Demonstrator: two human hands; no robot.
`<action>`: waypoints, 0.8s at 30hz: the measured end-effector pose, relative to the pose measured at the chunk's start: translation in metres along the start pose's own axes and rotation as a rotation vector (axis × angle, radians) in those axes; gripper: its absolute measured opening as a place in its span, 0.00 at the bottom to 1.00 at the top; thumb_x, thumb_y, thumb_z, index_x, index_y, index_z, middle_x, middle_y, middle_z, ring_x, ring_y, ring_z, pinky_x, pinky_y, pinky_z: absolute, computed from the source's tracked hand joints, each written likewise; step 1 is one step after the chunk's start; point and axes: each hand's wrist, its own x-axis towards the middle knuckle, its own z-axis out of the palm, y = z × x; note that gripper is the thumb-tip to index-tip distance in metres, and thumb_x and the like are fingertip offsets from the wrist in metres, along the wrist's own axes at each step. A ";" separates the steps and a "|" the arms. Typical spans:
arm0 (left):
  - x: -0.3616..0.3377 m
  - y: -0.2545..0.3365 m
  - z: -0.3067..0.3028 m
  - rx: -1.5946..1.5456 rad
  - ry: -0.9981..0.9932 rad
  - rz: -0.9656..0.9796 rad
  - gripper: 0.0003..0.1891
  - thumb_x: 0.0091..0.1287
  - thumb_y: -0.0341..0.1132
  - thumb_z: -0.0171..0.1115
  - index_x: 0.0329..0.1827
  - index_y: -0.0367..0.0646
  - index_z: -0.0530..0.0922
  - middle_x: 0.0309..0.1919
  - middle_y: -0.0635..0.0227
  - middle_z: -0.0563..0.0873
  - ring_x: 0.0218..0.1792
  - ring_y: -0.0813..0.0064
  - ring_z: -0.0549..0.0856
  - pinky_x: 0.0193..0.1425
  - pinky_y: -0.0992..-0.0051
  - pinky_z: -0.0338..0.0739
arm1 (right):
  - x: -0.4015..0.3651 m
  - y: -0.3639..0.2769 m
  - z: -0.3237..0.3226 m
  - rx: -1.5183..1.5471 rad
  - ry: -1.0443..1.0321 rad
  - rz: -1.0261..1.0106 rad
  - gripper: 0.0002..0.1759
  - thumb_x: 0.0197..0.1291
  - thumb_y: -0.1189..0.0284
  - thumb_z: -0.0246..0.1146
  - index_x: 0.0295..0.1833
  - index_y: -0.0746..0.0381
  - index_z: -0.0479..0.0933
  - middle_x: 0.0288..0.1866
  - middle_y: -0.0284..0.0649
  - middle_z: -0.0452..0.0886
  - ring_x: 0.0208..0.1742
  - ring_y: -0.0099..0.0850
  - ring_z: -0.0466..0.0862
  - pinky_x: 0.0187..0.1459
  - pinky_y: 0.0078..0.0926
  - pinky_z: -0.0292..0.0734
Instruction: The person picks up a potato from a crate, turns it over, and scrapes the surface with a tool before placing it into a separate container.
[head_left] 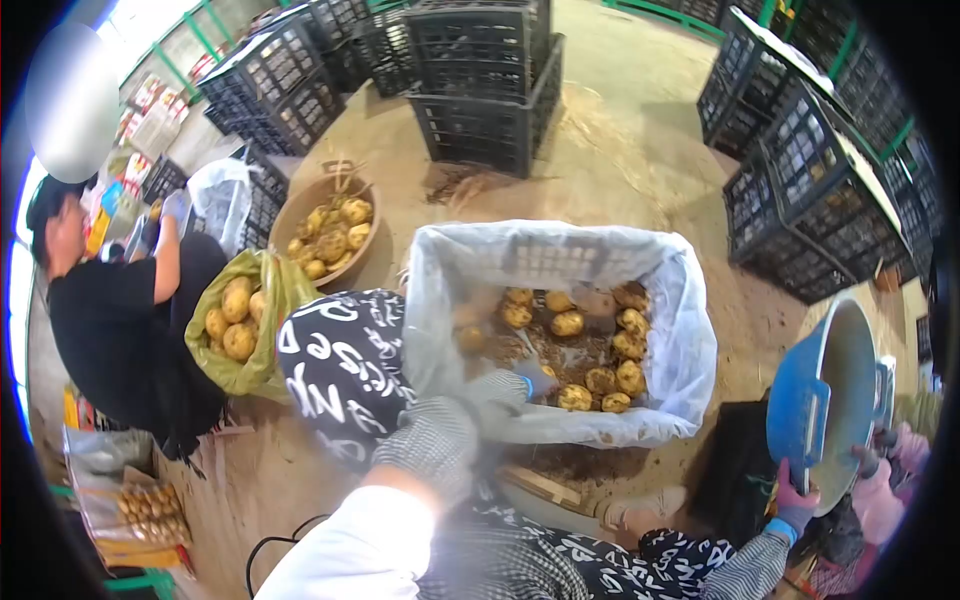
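Left hand: gloved, reaching low into the lined crate [690, 330], fingers [542, 379] turned toward the potatoes; blur hides whether they close on one, so I cannot tell how wide the grip is.
Potatoes: firm, fairly light one by one, likely gritty with soil and apt to roll; best cupped around the middle, as rough handling could scuff the skin. Several [575, 397] lie just beside the fingertips, others [567, 323] farther off across the crate floor.
Liner: thin, limp plastic over the crate's rim, probably poor to pull on.
Right hand: gloved [796, 500], well apart from the left, fingers closed on the lower edge of the tub.
Tub: blue [790, 400], tilted, rigid-looking, bulky rather than fragile; the rim or side handle [822, 425] should give firmest hold. A co-worker's pink-gloved hands [873, 505] are close beside it.
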 end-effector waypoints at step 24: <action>-0.033 0.035 -0.028 -0.319 -0.152 0.090 0.46 0.56 0.49 0.70 0.74 0.34 0.60 0.49 0.44 0.85 0.50 0.51 0.86 0.55 0.59 0.80 | -0.131 -0.537 0.456 0.679 -0.959 -0.968 0.17 0.61 0.77 0.65 0.53 0.68 0.70 0.47 0.55 0.82 0.55 0.39 0.82 0.49 0.36 0.83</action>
